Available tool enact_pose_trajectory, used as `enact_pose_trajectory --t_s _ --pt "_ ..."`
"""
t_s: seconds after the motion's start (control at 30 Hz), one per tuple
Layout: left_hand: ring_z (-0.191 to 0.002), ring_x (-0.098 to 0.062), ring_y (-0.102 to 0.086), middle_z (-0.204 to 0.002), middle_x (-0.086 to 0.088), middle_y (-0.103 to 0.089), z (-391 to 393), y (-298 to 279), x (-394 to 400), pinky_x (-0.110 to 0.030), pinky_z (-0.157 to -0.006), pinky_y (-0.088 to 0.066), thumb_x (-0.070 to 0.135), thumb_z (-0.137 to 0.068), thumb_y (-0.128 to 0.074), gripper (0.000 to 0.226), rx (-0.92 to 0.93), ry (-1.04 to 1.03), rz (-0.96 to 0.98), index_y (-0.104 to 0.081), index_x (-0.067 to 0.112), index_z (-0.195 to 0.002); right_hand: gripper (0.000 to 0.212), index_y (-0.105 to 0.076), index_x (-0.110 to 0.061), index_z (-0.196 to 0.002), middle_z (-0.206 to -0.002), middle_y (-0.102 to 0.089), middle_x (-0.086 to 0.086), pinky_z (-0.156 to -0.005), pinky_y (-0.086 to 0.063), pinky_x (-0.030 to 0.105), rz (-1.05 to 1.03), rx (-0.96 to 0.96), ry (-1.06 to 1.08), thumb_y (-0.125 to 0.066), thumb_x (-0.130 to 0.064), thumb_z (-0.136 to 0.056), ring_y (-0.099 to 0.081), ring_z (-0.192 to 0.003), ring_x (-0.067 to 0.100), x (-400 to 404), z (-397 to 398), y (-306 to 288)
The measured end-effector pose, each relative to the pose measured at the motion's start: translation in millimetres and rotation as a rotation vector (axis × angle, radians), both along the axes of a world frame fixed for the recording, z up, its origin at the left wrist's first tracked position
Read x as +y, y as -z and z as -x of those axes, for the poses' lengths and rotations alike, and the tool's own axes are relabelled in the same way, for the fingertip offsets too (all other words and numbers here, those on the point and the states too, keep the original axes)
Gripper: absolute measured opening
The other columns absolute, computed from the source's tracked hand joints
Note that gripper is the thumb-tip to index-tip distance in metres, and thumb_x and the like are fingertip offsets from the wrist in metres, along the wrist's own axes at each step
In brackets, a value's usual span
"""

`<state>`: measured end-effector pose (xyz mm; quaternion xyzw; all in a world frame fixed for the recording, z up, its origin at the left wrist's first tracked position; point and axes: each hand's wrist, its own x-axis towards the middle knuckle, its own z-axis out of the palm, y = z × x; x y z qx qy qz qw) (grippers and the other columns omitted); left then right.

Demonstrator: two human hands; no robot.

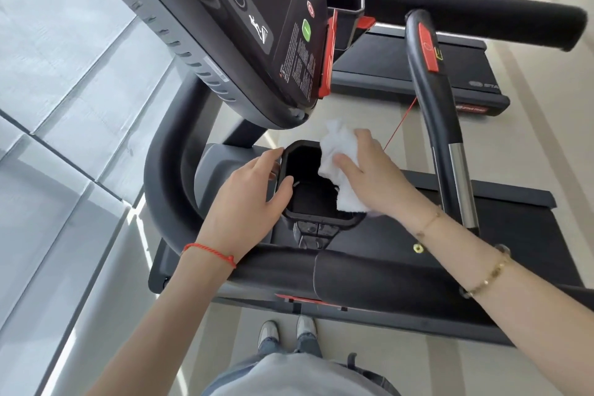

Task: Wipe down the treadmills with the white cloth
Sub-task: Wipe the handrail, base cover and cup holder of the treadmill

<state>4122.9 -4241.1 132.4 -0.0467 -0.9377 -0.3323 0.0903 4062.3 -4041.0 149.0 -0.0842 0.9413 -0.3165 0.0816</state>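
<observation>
A black treadmill fills the view, its console (257,10) tilted above a black cup holder (308,199) on the left side. My left hand (254,196) grips the holder's left rim, thumb over the edge. My right hand (369,177) holds the white cloth (337,157) bunched against the holder's right rim, part of the cloth hanging into the opening. The padded side handrail (353,273) runs under both my forearms.
A curved front grip bar with a red stop button (427,48) rises to the right, a red safety cord (398,128) hanging from it. A second treadmill (418,67) stands beyond. Glass wall panels (64,106) lie to the left. My shoes (286,331) stand on the floor.
</observation>
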Motion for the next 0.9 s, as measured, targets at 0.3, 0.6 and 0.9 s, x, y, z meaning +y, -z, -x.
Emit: enact_pose_trajectory --t_s 0.3,0.6,0.9 --pt "-0.097 -0.017 -0.064 -0.111 0.001 -0.068 1 2 0 -0.029 -0.083 -0.05 0.036 -0.095 -0.054 0.047 0.007 0.0 0.012 -0.05 0.018 -0.138 0.055 -0.016 -0.022 -0.149 -0.129 -0.044 0.0 -0.083 -0.036 0.028 0.27 -0.102 0.088 -0.042 -0.033 -0.102 -0.047 -0.112 0.019 6 -35 0" --pt "-0.097 -0.007 -0.062 -0.105 0.008 -0.068 1 3 -3 -0.018 -0.087 -0.046 0.038 -0.097 -0.049 0.043 0.013 0.002 -0.028 -0.052 0.021 -0.136 0.047 -0.034 -0.046 -0.138 -0.13 -0.047 -0.027 -0.086 -0.032 -0.003 0.202 -0.052 -0.137 -0.029 -0.06 -0.093 -0.043 -0.113 -0.02 50 -86 -32" --pt "-0.076 0.017 -0.053 -0.094 0.018 -0.058 0 1 -1 0.007 -0.076 -0.033 0.026 -0.098 -0.052 0.036 0.039 -0.022 -0.101 -0.059 0.018 -0.132 0.05 -0.052 -0.018 -0.109 -0.106 -0.055 -0.006 -0.109 -0.017 0.035 -0.524 0.227 -0.533 -0.018 -0.053 -0.097 -0.047 -0.106 0.015 -18 -67 -26"
